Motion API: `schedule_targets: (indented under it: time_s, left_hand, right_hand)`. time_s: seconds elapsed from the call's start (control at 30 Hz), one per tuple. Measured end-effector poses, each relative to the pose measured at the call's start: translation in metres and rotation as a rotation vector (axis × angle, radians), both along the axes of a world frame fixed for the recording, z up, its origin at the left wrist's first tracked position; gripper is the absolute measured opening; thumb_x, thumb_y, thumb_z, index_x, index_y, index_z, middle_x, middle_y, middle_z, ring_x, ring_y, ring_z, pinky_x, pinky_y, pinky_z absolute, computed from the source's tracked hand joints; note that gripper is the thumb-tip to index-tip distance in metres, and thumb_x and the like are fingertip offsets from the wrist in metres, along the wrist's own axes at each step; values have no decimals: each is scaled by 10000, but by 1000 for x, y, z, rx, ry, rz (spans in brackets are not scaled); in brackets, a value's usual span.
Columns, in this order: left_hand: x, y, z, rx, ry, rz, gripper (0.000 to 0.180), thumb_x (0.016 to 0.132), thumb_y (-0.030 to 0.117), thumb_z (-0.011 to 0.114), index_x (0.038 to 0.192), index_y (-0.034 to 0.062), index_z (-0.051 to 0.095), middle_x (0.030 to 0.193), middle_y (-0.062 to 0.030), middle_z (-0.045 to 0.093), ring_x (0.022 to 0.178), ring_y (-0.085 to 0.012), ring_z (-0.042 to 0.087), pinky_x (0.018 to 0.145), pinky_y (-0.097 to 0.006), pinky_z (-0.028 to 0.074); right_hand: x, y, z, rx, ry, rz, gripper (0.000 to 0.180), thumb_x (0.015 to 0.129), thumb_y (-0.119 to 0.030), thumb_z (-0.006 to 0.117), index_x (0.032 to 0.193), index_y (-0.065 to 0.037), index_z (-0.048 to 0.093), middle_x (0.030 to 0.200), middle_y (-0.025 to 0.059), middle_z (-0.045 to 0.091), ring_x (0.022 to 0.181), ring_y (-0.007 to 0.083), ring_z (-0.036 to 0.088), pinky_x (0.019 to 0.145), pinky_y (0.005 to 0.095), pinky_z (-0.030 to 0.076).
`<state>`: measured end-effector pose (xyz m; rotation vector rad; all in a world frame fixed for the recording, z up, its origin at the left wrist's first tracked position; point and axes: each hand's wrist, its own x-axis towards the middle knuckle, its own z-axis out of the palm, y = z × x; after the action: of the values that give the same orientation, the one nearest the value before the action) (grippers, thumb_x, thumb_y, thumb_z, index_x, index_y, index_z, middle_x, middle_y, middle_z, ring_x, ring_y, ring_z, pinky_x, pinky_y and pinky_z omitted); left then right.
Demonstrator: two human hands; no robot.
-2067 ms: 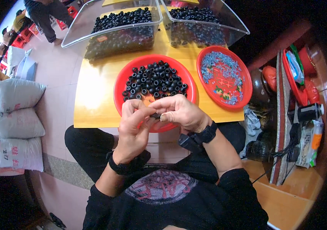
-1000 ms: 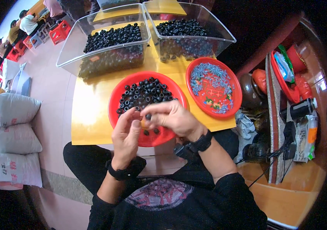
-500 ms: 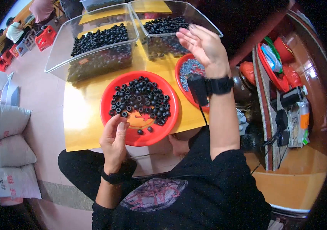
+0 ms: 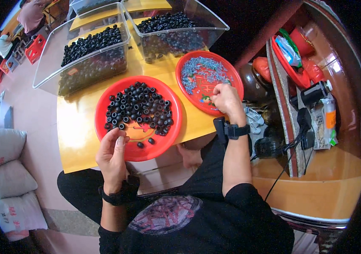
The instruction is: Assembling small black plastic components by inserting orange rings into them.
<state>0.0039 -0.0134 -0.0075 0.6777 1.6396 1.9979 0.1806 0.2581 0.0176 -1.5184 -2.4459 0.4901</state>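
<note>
A red plate (image 4: pixel 163 146) holds many shiny black ring-shaped beads (image 4: pixel 140 101), heaped toward its far side, with two lying apart near its front. At this plate's near-left edge, my left hand (image 4: pixel 112 154) has thumb and forefinger pinched together; whatever is between them is too small to make out. A second red plate (image 4: pixel 235 80) to the right carries tiny blue-grey pieces (image 4: pixel 201 70), spread mostly over its far half. Over its near-right part is my right hand (image 4: pixel 228 100), fingers curled together, their tips partly hidden. Both wrists wear black straps.
Two clear plastic bins (image 4: pixel 127 40) of black beads stand at the back of the yellow tabletop (image 4: pixel 77 139). White sacks (image 4: pixel 13 178) are stacked on the left floor. At right, a wooden ledge (image 4: pixel 311 186) holds a black bottle (image 4: pixel 314 95) and cables. People sit far left.
My right hand has come down from in front of the right bin to the second plate, and its spread fingers have closed. My left hand stays pinched by the bead plate. The view has shifted slightly.
</note>
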Motion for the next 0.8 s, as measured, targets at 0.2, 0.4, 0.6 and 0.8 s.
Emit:
schedule_targets:
  time_s: [0.2, 0.4, 0.6, 0.8]
  left_hand:
    - [1, 2, 2, -20, 42, -8, 236, 853, 28, 506, 1075, -50, 502, 938, -83, 579, 847, -144, 559, 783, -267, 460]
    - [0, 2, -3, -80, 132, -41, 232, 832, 8, 524, 1055, -53, 515, 934, -100, 586, 844, -159, 577, 771, -278, 482]
    - [-1, 7, 9, -221, 619, -141, 201, 682, -45, 594, 882, -33, 572, 816, -139, 551, 746, -259, 558, 663, -300, 449]
    - [3, 13, 7, -373, 839, -237, 190, 635, -45, 581, 823, -23, 592, 763, -151, 531, 748, -317, 530, 662, -371, 441]
  right_hand:
    - [16, -1, 18, -45, -234, 32, 283, 622, -206, 718, 799, -12, 611, 823, 223, 595, 792, 343, 596, 681, 423, 464]
    - [1, -5, 2, 83, -282, 81, 149, 683, -110, 629, 783, -16, 574, 766, 206, 592, 774, 346, 584, 663, 407, 455]
    - [-14, -5, -9, 171, 11, 174, 76, 686, -42, 570, 739, 11, 577, 742, 243, 577, 750, 383, 570, 677, 430, 451]
    - [-8, -3, -10, 257, -42, 30, 173, 682, -111, 643, 802, 1, 586, 774, 229, 582, 781, 363, 571, 714, 432, 450]
